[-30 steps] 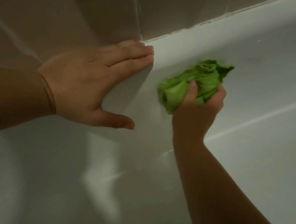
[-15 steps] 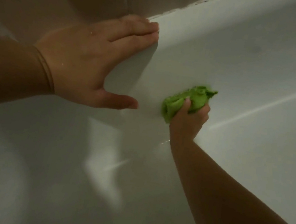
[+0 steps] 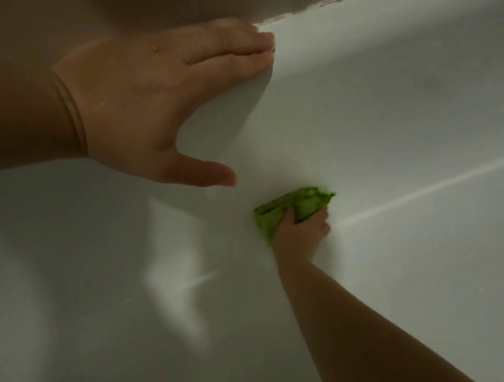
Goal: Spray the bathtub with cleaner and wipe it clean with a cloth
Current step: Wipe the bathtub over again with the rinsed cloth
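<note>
Your right hand (image 3: 301, 234) grips the bunched green cloth (image 3: 293, 207) and presses it low on the inner wall of the tub (image 3: 409, 154). Your left hand (image 3: 147, 103) lies flat on the rim, fingers straight, thumb spread, holding nothing.

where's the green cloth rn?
Head view, right of centre: the green cloth is bunched in the right hand, against the bathtub inner wall, below the left hand.
</note>
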